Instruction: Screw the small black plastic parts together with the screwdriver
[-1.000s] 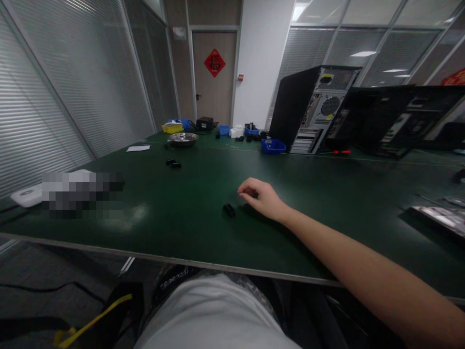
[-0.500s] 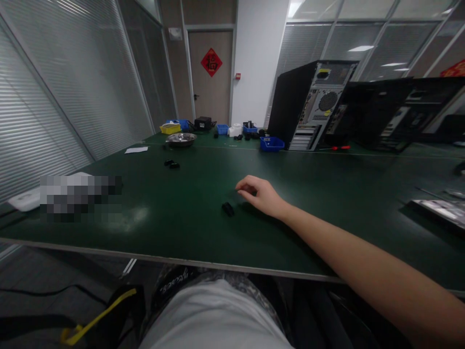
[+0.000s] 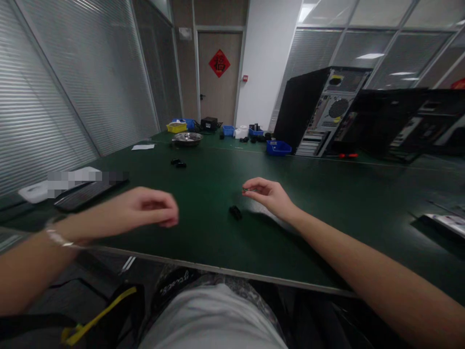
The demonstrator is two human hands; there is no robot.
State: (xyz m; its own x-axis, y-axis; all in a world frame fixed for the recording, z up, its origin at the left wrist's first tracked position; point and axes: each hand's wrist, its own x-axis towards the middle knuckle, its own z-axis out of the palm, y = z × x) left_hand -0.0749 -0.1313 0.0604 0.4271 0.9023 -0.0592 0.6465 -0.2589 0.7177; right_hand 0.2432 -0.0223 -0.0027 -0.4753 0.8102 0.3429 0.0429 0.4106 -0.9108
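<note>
My right hand (image 3: 268, 194) hovers over the green table (image 3: 207, 242), thumb and fingertips pinched around something small and thin that I cannot make out. Just left of it, on the tabletop, lies a small black part (image 3: 235, 212); the hand does not touch it. My left hand (image 3: 150, 208), a bracelet (image 3: 58, 236) at its wrist, is above the table's left side. Its fingers curl toward the thumb, but motion blurs the tips, so whether they hold anything is unclear.
Two small black parts (image 3: 178, 164) lie farther back. A metal bowl (image 3: 187, 139), a yellow bin (image 3: 177, 127) and a blue bin (image 3: 278, 148) stand behind. A computer tower (image 3: 308, 111) rises at the right. A dark flat object (image 3: 92, 191), partly pixelated, lies left.
My left hand has come into view from the left. My right hand keeps its pinch near the black part. The whole view has shifted slightly.
</note>
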